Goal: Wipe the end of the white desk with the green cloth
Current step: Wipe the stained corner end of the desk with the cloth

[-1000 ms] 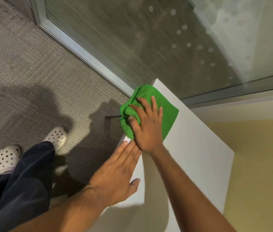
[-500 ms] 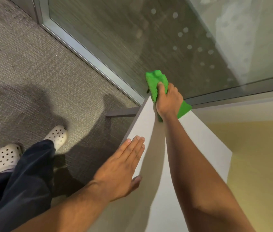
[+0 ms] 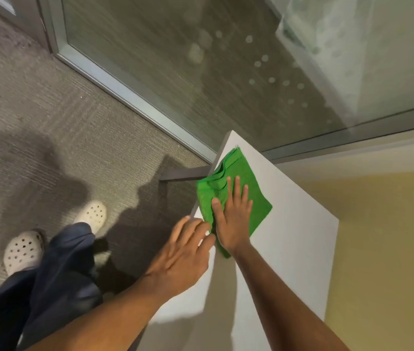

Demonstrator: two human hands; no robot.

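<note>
Back from the far corner, the right hand (image 3: 232,219) now presses its spread fingers (image 3: 237,186) flat on the folded green microfibre cloth (image 3: 254,196), which overhangs the white desk's (image 3: 297,239) left edge. Beside it, the left hand (image 3: 183,257) rests open at that edge, fingers together.

No text, label, brand, number or sign can be read.

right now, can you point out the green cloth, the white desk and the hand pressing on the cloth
green cloth (image 3: 257,198): head view, on its flat right part beside the fingers.
white desk (image 3: 299,239): head view, on the bare top right of the cloth.
right hand (image 3: 233,219): head view, on the back of the hand.
</note>
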